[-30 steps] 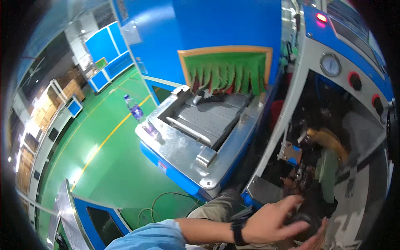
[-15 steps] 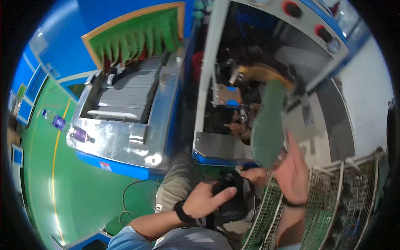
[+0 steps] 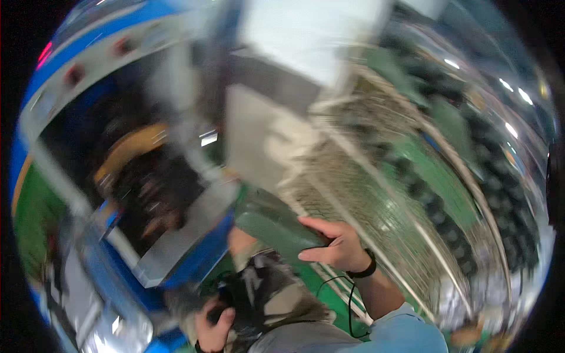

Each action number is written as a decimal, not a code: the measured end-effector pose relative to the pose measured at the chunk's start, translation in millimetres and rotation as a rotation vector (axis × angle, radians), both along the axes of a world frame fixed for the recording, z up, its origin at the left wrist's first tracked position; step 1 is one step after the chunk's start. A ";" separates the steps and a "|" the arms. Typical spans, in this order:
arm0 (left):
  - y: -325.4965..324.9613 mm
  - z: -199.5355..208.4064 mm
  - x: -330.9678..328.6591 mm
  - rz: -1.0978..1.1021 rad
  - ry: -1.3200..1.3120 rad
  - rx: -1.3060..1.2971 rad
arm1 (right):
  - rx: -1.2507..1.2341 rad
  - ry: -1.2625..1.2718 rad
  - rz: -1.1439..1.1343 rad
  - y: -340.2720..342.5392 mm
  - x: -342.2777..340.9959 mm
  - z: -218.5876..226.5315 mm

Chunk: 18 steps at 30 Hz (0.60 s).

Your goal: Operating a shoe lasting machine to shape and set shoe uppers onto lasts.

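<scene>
My right hand (image 3: 338, 244) grips one end of a dark green, shoe-shaped piece (image 3: 273, 220), with the thumb and fingers on opposite sides of that end. It is held above my camouflage-clad leg (image 3: 285, 285). Low in the picture, my left hand (image 3: 215, 326) is closed on a dark object (image 3: 226, 297) beside that leg. Blur and the fingers hide what kind of thing it is. A dark wristband (image 3: 366, 265) circles my right wrist.
On the left stands a machine with a pale frame (image 3: 59, 170) and a curved yellow part (image 3: 132, 147) inside. A wire rack (image 3: 359, 194) runs along my right. Beyond it several dark items (image 3: 506, 206) sit in rows on another rack. A thin black cable (image 3: 350, 306) hangs near my right forearm.
The view has swung right, so the machine now lies at the left and more racks show. The green piece, upright before, now lies nearly level in my right hand.
</scene>
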<state>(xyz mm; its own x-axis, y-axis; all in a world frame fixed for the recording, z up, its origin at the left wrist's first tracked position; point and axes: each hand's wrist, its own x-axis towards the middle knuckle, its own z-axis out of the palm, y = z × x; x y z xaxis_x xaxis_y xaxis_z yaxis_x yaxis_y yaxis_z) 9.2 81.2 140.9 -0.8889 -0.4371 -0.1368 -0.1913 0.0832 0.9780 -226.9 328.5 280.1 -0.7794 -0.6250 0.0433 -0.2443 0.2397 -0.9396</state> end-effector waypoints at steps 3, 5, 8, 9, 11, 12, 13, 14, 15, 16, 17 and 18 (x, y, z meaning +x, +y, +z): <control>44.8 -5.1 -33.6 -0.248 0.026 -0.226 | 0.143 0.171 -0.614 131.0 42.9 19.5; 85.7 8.8 -50.0 -0.329 0.246 -0.503 | 0.221 0.377 -1.027 214.8 85.6 29.6; 111.9 -6.3 -60.9 -0.378 0.509 -0.701 | 0.310 0.582 -1.370 292.1 152.0 62.7; 115.1 -9.6 -61.5 -0.409 0.538 -0.704 | 0.357 0.612 -1.504 306.6 169.4 75.1; 118.3 -14.1 -69.6 -0.447 0.439 -0.662 | 0.324 0.613 -1.701 367.3 204.5 80.9; 119.8 -14.4 -74.7 -0.464 0.462 -0.666 | 0.293 0.656 -1.752 396.4 217.7 76.5; 117.2 -12.9 -77.5 -0.458 0.431 -0.659 | 0.379 0.590 -1.789 404.5 220.1 88.5; 113.7 -11.0 -79.8 -0.446 0.400 -0.653 | 0.463 0.523 -1.816 413.8 220.7 100.1; 117.1 -8.8 -84.7 -0.483 0.411 -0.679 | 0.535 0.690 -1.800 480.3 239.9 81.1; 114.8 -1.5 -85.6 -0.484 0.420 -0.697 | 0.714 0.600 -1.821 499.6 230.6 85.8; 116.0 5.4 -86.1 -0.481 0.288 -0.627 | 0.774 0.548 -1.808 547.7 237.7 80.5; 114.7 11.1 -85.4 -0.454 0.147 -0.571 | 0.961 0.616 -1.715 565.1 229.2 80.1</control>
<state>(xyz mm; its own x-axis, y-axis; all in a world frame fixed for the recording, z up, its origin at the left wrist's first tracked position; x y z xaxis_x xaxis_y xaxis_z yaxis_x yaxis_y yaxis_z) -76.3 195.9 152.0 -0.9907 0.0096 0.1359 0.1119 0.6260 0.7717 2.3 893.5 360.1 -0.4838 0.5909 0.6456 0.5501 0.7791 -0.3007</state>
